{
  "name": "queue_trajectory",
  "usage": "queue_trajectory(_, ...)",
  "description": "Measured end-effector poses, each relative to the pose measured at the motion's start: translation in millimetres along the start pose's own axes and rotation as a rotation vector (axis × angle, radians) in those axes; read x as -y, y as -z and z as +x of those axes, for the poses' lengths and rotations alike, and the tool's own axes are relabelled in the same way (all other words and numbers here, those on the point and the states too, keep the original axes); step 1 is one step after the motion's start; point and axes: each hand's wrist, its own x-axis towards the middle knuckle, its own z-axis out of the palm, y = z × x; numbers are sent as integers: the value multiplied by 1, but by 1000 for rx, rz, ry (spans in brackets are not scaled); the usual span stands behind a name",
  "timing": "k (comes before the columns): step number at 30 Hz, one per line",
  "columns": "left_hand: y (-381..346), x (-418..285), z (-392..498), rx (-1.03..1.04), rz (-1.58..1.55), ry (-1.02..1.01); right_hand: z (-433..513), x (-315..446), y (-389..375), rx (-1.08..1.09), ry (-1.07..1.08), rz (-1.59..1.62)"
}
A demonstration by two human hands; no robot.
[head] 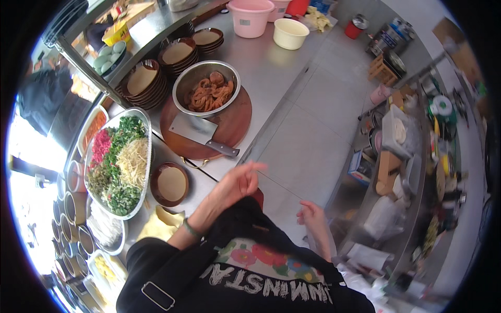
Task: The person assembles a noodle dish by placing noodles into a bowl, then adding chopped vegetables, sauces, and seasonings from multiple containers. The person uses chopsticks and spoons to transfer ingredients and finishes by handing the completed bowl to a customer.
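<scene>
My left hand [239, 183], with a bracelet at the wrist, hovers by the counter edge, index finger extended and the others partly curled, holding nothing. Over the floor to its right, my right hand [313, 219] hangs in the air with loosely bent fingers and nothing in them. Nearest my left hand is a cleaver [195, 129], lying flat on a round wooden cutting board [236, 129], its handle toward me. A steel bowl [178, 92] of reddish-brown cooked meat [211, 93] stands on the board's far part. One brown-rimmed bowl [169, 184] sits left of my left hand.
Left lies an oval tray [146, 156] of chopped greens, bean sprouts and pink shreds. Stacked brown bowls [143, 84] stand under a steel shelf [146, 29] holding pale eggs [111, 56]. Pink [252, 19] and cream [290, 35] tubs are farther back. A cluttered shelf unit [391, 219] lines the right.
</scene>
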Motion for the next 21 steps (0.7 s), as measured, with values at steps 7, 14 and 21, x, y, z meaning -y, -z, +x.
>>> queue_trajectory(7, 74, -80, 149, -590, -780, -403, 112, 79, 80, -1, 78, -50)
queue_trajectory(14, 136, -90, 199, -645, -802, -728, 227, 107, 93, 293, -51, -62)
queue_trajectory(21, 81, -32, 164, -787, -784, -761, 383, 169, 62, 701, 103, -384)
